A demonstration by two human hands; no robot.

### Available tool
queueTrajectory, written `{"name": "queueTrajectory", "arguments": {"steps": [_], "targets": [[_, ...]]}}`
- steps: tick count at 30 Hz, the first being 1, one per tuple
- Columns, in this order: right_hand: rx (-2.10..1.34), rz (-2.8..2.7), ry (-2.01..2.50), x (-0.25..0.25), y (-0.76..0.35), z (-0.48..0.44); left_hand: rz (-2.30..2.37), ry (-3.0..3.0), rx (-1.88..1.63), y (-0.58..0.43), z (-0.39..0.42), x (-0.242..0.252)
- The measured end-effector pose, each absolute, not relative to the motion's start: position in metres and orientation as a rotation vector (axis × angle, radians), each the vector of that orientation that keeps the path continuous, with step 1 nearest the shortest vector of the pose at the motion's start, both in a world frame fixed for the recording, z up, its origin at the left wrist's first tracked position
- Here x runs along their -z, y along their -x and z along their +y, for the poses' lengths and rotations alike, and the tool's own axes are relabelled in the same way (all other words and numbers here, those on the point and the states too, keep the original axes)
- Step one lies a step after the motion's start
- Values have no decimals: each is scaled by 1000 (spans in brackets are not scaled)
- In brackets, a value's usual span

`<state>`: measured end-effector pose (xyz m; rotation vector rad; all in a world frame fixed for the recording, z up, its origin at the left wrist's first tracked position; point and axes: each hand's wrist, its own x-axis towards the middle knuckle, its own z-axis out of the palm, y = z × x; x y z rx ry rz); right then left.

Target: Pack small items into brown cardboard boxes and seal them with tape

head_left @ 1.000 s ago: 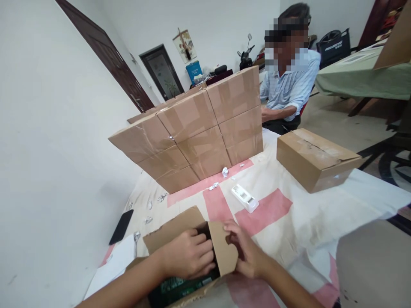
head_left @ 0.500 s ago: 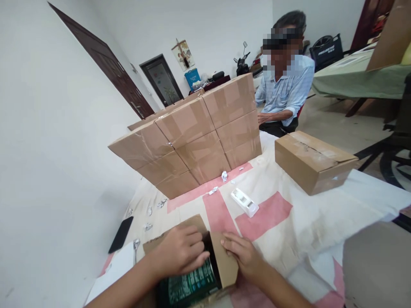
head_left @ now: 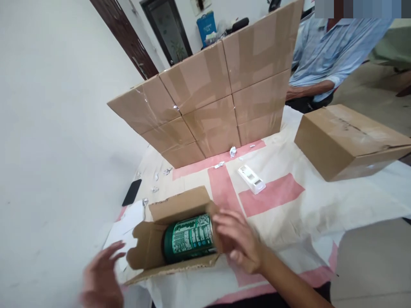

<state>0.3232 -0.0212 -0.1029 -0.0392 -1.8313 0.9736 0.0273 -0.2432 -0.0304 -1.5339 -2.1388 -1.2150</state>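
Note:
In the head view an open cardboard box (head_left: 175, 203) stands near the table's front edge, its flaps spread. A green printed can (head_left: 191, 237) lies on its side in it. My right hand (head_left: 240, 239) is at the box's right flap (head_left: 216, 229), fingers stretched along it and the thumb apart; the flap is blurred. To the left of the box my left hand (head_left: 104, 276) is in the air, smeared by motion, its fingers apart and holding nothing. It is nearest to the scalloped left flap (head_left: 136, 248).
A taped cardboard panel (head_left: 208, 115) stands across the table. At right sits a closed carton (head_left: 330, 141). A white plastic device (head_left: 252, 179), crumpled foil bits (head_left: 233, 151), a black phone-like slab (head_left: 132, 192) and white paper (head_left: 128, 226) lie around. Another person's forearm (head_left: 308, 90) shows behind.
My left hand has left the box and moved to the lower left, uncovering the can. My right hand stays at the right flap, its fingers now straighter. The view has tilted downward.

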Motion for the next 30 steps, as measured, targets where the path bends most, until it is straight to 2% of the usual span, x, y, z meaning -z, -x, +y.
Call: {"name": "queueTrajectory", "arguments": {"steps": [3,5,8,11,15,17,19,23,30], "targets": [[-885,-2088,-43,85,-313,-24,-2112,1589,1590,-46,-249,82],[-913,-2039,-7,78,-307,-26,-2226,1454,1733,-56,-242,91],[-1087,-1890,226,71,-304,-31,-2437,1182,1789,-67,-224,78],[-1237,-1838,455,68,-304,-31,-2472,1240,1915,-75,-202,59],[-1307,-1849,446,69,-299,-13,-2485,1340,2130,-77,-180,56],[-1237,-1796,388,69,-294,-2,-2432,1360,2199,-70,-175,64],[-1105,-1757,315,70,-289,7,-2396,1415,2133,-62,-173,73],[-954,-1774,244,75,-288,13,-2328,1615,1750,-50,-175,79],[-868,-1876,299,74,-289,15,-2022,1967,990,-32,-181,53]]}}
